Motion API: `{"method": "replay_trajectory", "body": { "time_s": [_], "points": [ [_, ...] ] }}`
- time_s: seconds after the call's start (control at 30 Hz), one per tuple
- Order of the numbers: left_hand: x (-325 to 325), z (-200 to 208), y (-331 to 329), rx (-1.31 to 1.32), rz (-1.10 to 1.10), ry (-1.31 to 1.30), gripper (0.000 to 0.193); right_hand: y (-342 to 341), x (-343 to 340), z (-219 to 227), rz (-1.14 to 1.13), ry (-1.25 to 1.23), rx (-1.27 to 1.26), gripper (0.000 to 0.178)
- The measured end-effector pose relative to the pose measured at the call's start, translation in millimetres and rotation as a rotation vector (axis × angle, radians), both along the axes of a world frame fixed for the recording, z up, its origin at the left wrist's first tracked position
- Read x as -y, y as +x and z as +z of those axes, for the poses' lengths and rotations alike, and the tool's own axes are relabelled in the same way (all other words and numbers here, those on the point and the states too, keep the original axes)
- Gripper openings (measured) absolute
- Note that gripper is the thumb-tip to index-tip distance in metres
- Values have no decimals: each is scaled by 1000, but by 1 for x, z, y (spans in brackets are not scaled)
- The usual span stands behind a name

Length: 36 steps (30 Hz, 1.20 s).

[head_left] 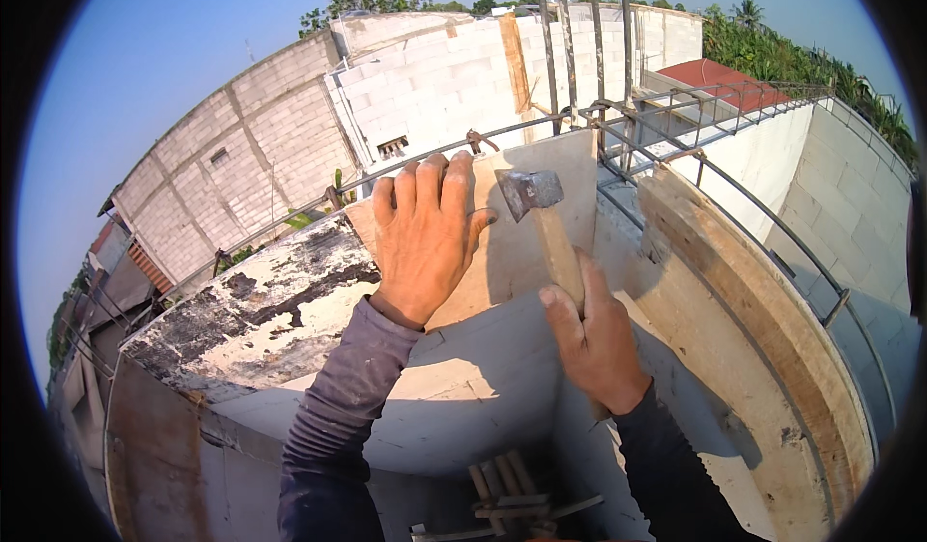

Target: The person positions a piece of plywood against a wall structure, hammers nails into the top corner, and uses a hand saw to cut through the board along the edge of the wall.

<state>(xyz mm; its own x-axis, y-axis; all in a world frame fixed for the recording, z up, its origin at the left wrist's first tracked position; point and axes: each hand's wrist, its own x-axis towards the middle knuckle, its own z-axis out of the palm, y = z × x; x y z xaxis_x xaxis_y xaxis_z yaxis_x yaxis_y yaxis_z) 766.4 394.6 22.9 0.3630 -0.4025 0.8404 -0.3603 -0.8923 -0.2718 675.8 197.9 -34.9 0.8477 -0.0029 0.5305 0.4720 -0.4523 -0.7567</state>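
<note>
My left hand rests against a plywood board, its fingers hooked over the top edge and its thumb on the near face. The fingertips are hidden behind the board. In my right hand is a small hatchet, gripped by its pale wooden handle. Its dark metal head has a flared edge on the left and a square poll on the right. The head is held up in front of the board, just right of my left hand, and its shadow falls on the board.
A plank with peeling dark coating extends left. Curved wooden formwork and a rebar cage lie right; upright bars stand behind. Far below lie loose wood pieces. A white block wall stands beyond.
</note>
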Motion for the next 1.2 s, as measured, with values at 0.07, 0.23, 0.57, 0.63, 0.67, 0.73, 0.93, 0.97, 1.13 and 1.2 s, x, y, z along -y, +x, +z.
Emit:
{"method": "replay_trajectory", "body": {
  "time_s": [0.07,0.23,0.57,0.63,0.67,0.73,0.93,0.97,1.13,1.2],
  "points": [
    [0,2,-1,-13,20,9,69,2,1,0,14,7,35,56],
    [-4,-3,3,-18,52,26,70,11,-6,10,67,78,-39,58],
    [-6,-2,10,35,43,40,72,26,-12,-8,51,93,176,56],
    [-4,-5,8,22,77,51,72,26,-14,-14,25,65,218,56],
    [-3,-1,8,17,103,58,72,28,-13,-16,14,58,234,55],
    [-3,-8,11,39,79,59,71,24,-11,-28,-13,45,219,53],
    [-9,-13,15,86,61,82,73,11,7,-45,88,173,-22,46],
    [-13,-15,15,109,63,102,72,5,10,-59,79,224,-90,45],
    [-19,-15,24,134,127,181,77,-30,12,-180,37,392,-351,45],
    [-18,-10,22,242,114,251,76,-29,3,-204,3,347,-370,46]
  ]
}}
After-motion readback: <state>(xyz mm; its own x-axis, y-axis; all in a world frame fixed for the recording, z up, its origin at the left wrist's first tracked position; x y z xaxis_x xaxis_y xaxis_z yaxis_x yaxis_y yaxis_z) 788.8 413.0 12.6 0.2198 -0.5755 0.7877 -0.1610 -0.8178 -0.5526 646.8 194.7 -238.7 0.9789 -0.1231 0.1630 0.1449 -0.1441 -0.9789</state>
